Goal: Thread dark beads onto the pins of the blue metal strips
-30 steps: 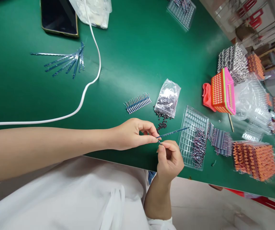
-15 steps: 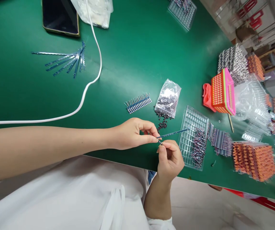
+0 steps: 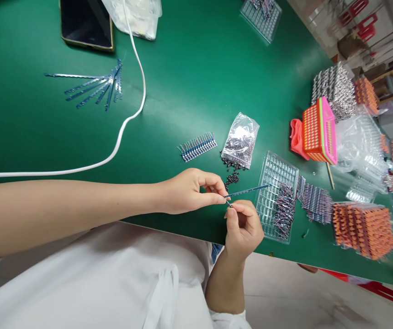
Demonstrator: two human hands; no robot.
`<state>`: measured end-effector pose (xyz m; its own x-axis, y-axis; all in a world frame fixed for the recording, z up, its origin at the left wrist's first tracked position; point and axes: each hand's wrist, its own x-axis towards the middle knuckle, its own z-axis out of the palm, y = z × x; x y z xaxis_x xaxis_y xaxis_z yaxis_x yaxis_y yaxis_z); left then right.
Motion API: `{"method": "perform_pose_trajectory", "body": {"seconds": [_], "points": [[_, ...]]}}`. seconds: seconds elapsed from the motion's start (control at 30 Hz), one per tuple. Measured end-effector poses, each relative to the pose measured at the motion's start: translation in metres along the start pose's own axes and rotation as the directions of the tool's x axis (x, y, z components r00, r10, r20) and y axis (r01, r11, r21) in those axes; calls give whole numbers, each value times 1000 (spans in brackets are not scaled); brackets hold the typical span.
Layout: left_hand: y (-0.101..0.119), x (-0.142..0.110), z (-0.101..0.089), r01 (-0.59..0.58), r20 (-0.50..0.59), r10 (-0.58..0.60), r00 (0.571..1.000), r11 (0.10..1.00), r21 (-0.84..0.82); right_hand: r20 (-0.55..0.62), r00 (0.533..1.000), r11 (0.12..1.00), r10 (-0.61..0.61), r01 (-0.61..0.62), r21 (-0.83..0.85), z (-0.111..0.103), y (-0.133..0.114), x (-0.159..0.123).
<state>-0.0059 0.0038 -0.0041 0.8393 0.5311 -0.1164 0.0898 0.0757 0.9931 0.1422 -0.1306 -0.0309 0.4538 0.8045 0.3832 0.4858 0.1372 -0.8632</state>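
My left hand (image 3: 199, 192) pinches one end of a thin blue notched strip (image 3: 247, 190), which points right toward the clear tray. Close below it, my right hand (image 3: 243, 228) is closed in a pinch on a tiny dark bead (image 3: 230, 205) at the tip of a short thin wire by the strip's end. Dark loose beads (image 3: 232, 177) spill from a clear plastic bag (image 3: 241, 140) just beyond my hands. A blue strip with a row of wired pieces (image 3: 198, 147) lies left of the bag.
Right of my hands is a clear compartment tray (image 3: 267, 201) partly filled with small wired parts (image 3: 284, 210). Farther right are stacked orange pieces (image 3: 364, 230) and a pink-orange basket (image 3: 320, 130). A white cable (image 3: 121, 132), fanned blue strips (image 3: 97, 87) and a phone (image 3: 87, 25) lie left.
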Motion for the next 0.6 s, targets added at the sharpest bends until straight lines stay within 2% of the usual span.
{"method": "perform_pose_trajectory", "body": {"seconds": [0.27, 0.6], "points": [[0, 0, 0, -6, -9, 6, 1000, 1000, -2, 4, 1000, 999, 7, -7, -49, -1, 0, -1], [0, 0, 0, 3, -2, -3, 1000, 1000, 2, 4, 1000, 999, 2, -1, -33, -1, 1, -1]]}}
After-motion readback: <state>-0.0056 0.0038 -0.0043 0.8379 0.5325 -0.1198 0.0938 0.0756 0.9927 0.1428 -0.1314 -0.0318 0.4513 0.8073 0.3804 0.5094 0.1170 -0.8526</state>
